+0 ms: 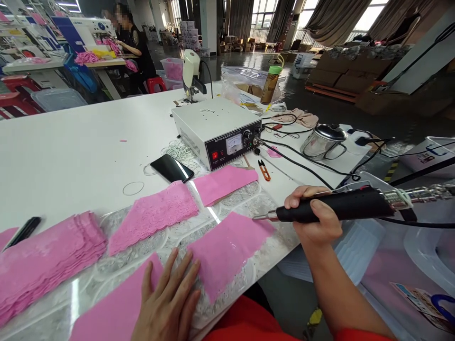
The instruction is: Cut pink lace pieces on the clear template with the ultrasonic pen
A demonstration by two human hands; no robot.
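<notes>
My right hand [316, 215] is wrapped round the black handle of an ultrasonic cutter [341, 203]. Its metal tip touches, or hovers just over, the upper right edge of a pink fabric piece [231, 251]. My left hand [172, 300] lies flat with fingers stretched, across a second pink piece [117, 303] and reaching the left edge of the first. Beyond them a pink lace piece [154, 213] and another pink piece [227, 182] lie on the clear patterned mat [170, 241]. A stack of pink lace pieces [53, 260] sits at the left.
A white control box [216, 128] stands behind the mat, a black cable [298, 158] running off right. Around it are a phone [172, 168], orange thread snips [264, 170], a lidded glass pot [325, 142] and a bottle [270, 85]. Plastic bins [391, 265] stand below right.
</notes>
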